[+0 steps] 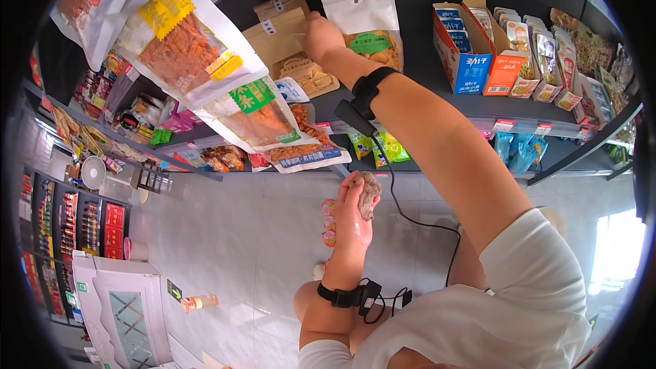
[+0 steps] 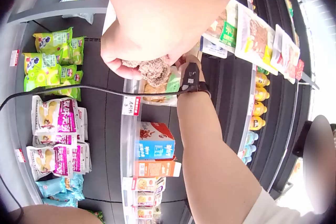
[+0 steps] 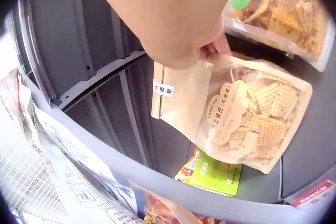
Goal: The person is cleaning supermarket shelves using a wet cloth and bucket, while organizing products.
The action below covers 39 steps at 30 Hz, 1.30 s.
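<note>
My right hand (image 1: 324, 39) reaches onto the upper shelf and grips the side edge of a brown paper snack bag (image 3: 247, 113). Square, waffle-patterned crackers show through the bag's clear window, and part of the hand's grip is hidden behind the wrist. Beside it stands a white-topped snack bag (image 1: 362, 14) with a green label. Lower down, in front of the shelves, my left hand (image 1: 354, 222) holds a crumpled grey-brown cloth (image 1: 369, 196), fingers curled round it. The same cloth shows under the hand in the left wrist view.
Hanging snack packs (image 1: 191, 48) crowd the left front of the shelf. Boxed snacks (image 1: 471, 48) stand to the right. Green packets (image 1: 389, 149) lie on the lower shelf. A black cable (image 1: 403, 212) loops from the right wrist camera.
</note>
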Available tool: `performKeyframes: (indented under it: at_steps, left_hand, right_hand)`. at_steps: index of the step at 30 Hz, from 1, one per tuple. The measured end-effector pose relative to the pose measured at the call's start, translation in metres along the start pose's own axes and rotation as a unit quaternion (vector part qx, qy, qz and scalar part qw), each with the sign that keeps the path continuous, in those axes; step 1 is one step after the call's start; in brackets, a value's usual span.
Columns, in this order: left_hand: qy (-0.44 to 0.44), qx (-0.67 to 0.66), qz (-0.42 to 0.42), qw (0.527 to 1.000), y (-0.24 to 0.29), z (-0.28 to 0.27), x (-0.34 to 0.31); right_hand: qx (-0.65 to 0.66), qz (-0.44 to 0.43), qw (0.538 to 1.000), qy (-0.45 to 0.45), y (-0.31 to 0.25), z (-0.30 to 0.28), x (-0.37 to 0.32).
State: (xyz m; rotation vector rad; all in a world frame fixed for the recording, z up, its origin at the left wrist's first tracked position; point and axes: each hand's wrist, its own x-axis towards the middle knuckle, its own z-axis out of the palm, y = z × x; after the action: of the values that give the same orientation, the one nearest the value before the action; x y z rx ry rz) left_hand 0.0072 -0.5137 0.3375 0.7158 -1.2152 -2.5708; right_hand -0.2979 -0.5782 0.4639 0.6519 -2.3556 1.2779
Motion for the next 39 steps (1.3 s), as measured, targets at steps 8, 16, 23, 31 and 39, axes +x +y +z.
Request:
performKeyframes:
  at_steps: [8, 16, 23, 31, 39]
  left_hand:
    - [0.006, -0.030, 0.004, 1.000, -0.001, 0.002, -0.004]
    - [0.015, -0.024, 0.014, 1.000, 0.007, -0.002, -0.004]
    - [-0.001, -0.062, 0.029, 0.998, 0.013, -0.009, 0.000]
    - [-0.026, -0.081, 0.038, 0.996, 0.024, -0.014, 0.001]
    - [-0.011, -0.078, 0.041, 0.996, 0.033, -0.021, 0.002]
  right_hand:
    - [-0.005, -0.083, 0.994, 0.073, -0.024, -0.016, -0.010]
    - [-0.335, -0.307, 0.888, -0.069, -0.056, -0.033, 0.004]
    - [-0.410, -0.281, 0.867, -0.032, -0.048, -0.015, -0.002]
    - [-0.365, -0.270, 0.889, 0.061, -0.023, 0.000, 0.084]
    - [-0.371, -0.125, 0.908, -0.148, -0.011, -0.003, 0.145]
